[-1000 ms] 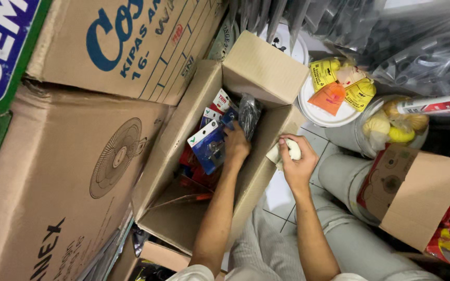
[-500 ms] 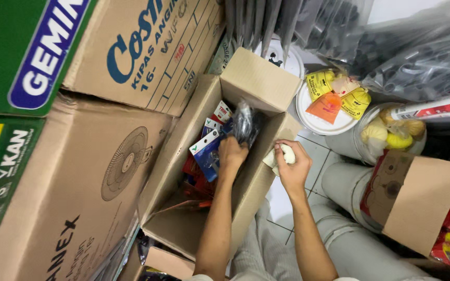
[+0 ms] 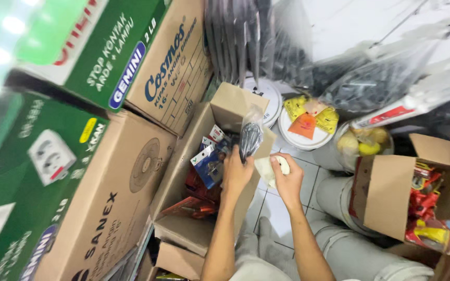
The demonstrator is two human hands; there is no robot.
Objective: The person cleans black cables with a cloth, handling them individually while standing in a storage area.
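An open cardboard box [image 3: 180, 174] lies in front of me, packed with small carded hardware packs in blue, white and red. My left hand [image 3: 235, 174] is over the box and grips a clear plastic bag of dark small parts [image 3: 250, 138], lifted above the box's right wall. My right hand [image 3: 287, 179] is just right of the box, closed around a small white object with a white cloth or paper [image 3: 266, 170] under it. My grey trousers [image 3: 339, 244] show below.
Large fan cartons [image 3: 110, 198] and green boxes [image 3: 32, 156] are stacked on the left. White buckets with yellow and orange packets [image 3: 308, 125] stand behind. An open box of red packets [image 3: 407, 192] sits on the right. Dark plastic bags hang along the top.
My left hand has risen out of the box, lifting the clear bag of dark parts with it. The view has tilted, showing more of the green boxes on the left.
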